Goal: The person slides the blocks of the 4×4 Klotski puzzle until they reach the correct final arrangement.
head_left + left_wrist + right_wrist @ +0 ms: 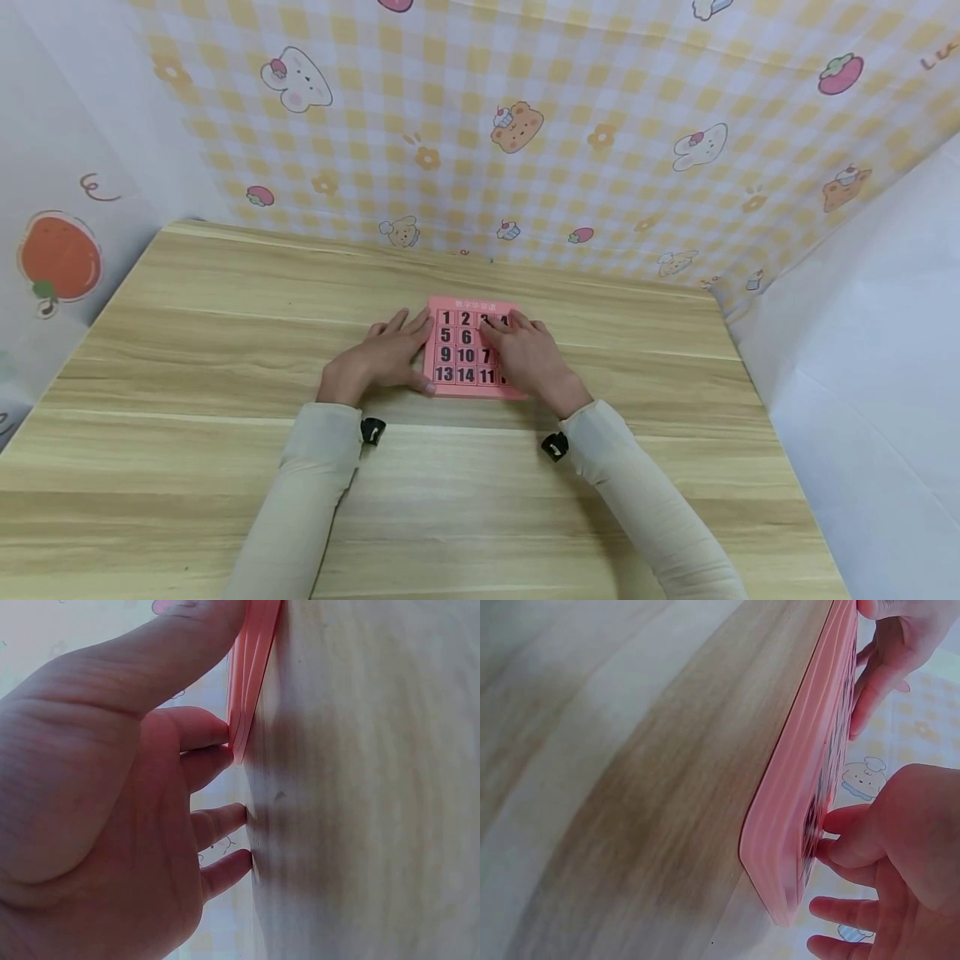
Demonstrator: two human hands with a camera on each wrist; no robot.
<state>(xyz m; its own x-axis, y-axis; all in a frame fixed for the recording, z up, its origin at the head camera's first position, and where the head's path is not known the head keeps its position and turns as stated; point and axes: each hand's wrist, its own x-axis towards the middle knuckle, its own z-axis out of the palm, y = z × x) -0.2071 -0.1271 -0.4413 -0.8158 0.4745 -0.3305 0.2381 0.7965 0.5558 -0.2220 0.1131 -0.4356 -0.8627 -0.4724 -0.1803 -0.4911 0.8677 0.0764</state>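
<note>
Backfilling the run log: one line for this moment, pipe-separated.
left hand: touches left edge of pink number puzzle | right hand: touches number tiles | puzzle: flat on wooden table

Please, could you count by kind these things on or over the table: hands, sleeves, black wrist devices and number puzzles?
Hands: 2
Sleeves: 2
Black wrist devices: 2
Pink number puzzle: 1
Total: 7

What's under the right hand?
Under the right hand: the right part of the pink number board. Tile 3 and tile 4 show partly; the second and third rows' right ends are covered, so tiles or gaps there can't be told.
</note>
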